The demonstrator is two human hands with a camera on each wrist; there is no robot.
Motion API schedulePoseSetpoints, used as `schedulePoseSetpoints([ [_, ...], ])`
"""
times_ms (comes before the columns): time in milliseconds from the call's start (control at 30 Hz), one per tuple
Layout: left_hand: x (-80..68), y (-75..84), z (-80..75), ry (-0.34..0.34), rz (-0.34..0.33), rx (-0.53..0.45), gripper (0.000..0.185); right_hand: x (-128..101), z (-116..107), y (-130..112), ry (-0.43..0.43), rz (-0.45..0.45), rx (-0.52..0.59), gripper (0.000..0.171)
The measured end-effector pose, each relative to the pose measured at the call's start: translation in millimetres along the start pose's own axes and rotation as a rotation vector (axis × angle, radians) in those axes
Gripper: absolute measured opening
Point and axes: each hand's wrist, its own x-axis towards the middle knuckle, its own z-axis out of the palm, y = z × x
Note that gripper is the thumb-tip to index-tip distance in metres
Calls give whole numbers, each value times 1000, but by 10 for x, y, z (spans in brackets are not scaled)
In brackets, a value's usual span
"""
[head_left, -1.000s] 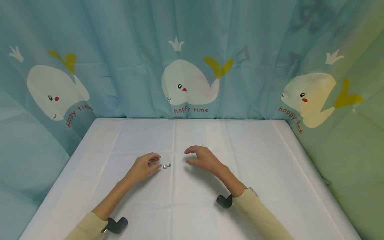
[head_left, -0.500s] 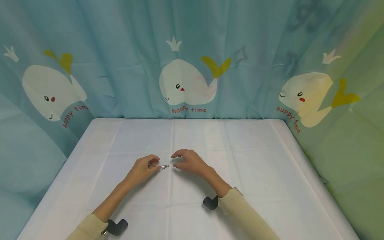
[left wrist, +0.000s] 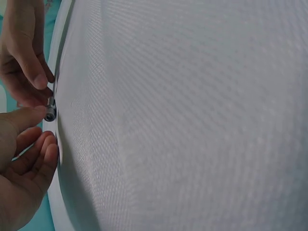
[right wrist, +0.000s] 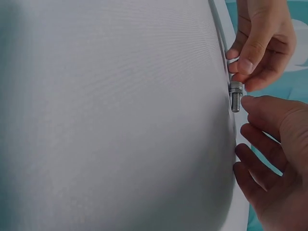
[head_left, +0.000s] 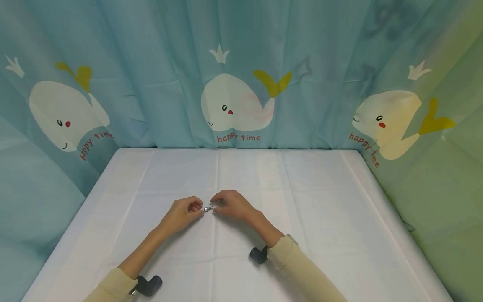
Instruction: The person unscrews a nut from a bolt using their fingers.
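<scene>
A small silver socket-head bolt [head_left: 208, 209] lies on the white cloth between my hands, its head towards the left and its threaded shank towards the right. What looks like a washer sits under its head, clearer in the right wrist view [right wrist: 236, 89]. My left hand [head_left: 185, 212] is at the head end, fingers loosely bent, thumb tip beside the head [left wrist: 50, 114]; whether it touches I cannot tell. At the shank end is my right hand [head_left: 235, 204], thumb and index finger apart, thumb tip close to the threads. Neither hand visibly grips the bolt.
A white cloth [head_left: 320, 209] covers the table. Blue-green curtains [head_left: 162, 109] printed with whales stand along its back and sides. Black wrist mounts [head_left: 149, 286] stick out at both beige sleeves [head_left: 302, 264], just above the cloth.
My right hand has moved left to the bolt's shank end. The left hand has shifted slightly closer to the bolt's head. The bolt stays in place on the cloth.
</scene>
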Motion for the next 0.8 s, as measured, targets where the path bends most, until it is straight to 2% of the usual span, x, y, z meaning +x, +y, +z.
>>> schedulePoseSetpoints([
  [233,29,27,4,-20,-23,9,13,55,40,-9,-8,19,-62,24],
  [633,63,24,41,-21,-5,55,6,91,73,-29,15,-24,-112,8],
  [800,63,23,47,-23,-8,62,6,96,91,-29,14,-14,-112,5],
])
